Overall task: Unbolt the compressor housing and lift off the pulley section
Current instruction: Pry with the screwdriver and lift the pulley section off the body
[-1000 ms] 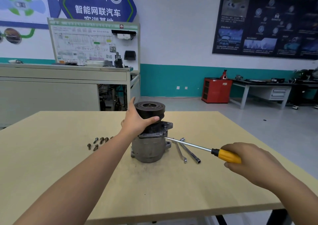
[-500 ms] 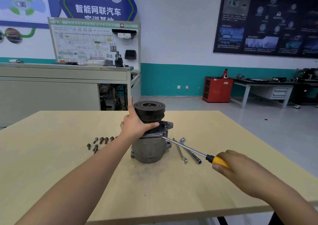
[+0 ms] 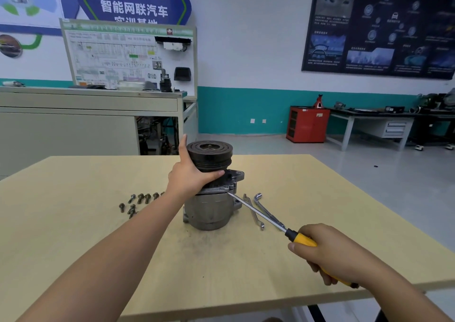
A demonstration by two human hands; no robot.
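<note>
A grey compressor housing (image 3: 209,211) stands upright in the middle of the table, with the black pulley section (image 3: 210,154) on top. My left hand (image 3: 189,174) grips the neck just below the pulley, thumb across the front and forefinger raised along its side. My right hand (image 3: 330,252) holds a yellow-handled screwdriver (image 3: 299,240). Its tip sits at the seam between the housing and the upper section, on the right side. Several loose bolts (image 3: 138,202) lie on the table to the left of the housing.
Two metal wrenches (image 3: 258,209) lie on the wooden table (image 3: 73,223) right of the housing, under the screwdriver shaft. Beyond the table are a grey bench with a display board (image 3: 128,58), a red cabinet (image 3: 307,124) and a workbench at the right wall.
My right hand has dropped lower and nearer to me, tilting the screwdriver steeper while its tip stays at the seam. My left hand keeps its hold below the pulley.
</note>
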